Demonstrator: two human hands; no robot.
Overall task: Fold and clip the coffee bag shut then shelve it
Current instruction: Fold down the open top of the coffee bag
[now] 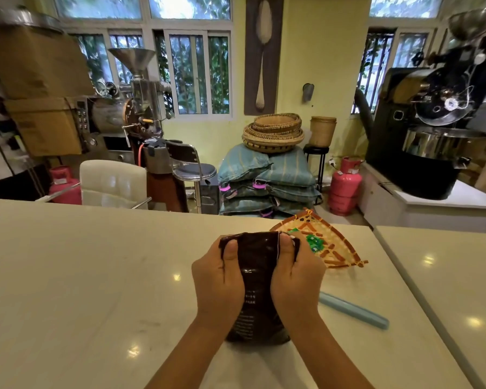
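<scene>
Glossy dark-brown coffee bag (257, 279) stands on the pale stone counter (82, 276), left hand (218, 279) and right hand (295, 276) clamped round its sides, thumbs pressing its rolled top, long light-blue plastic clip (354, 310) lying just right.

The coffee bag (257, 279) is glossy dark brown with tiny white print. Just right of the bag, the woven tray (334, 245) is tan with orange-brown stripes, and the clip bar (354, 310) is pale blue. Desk (82, 276) is cream.
</scene>
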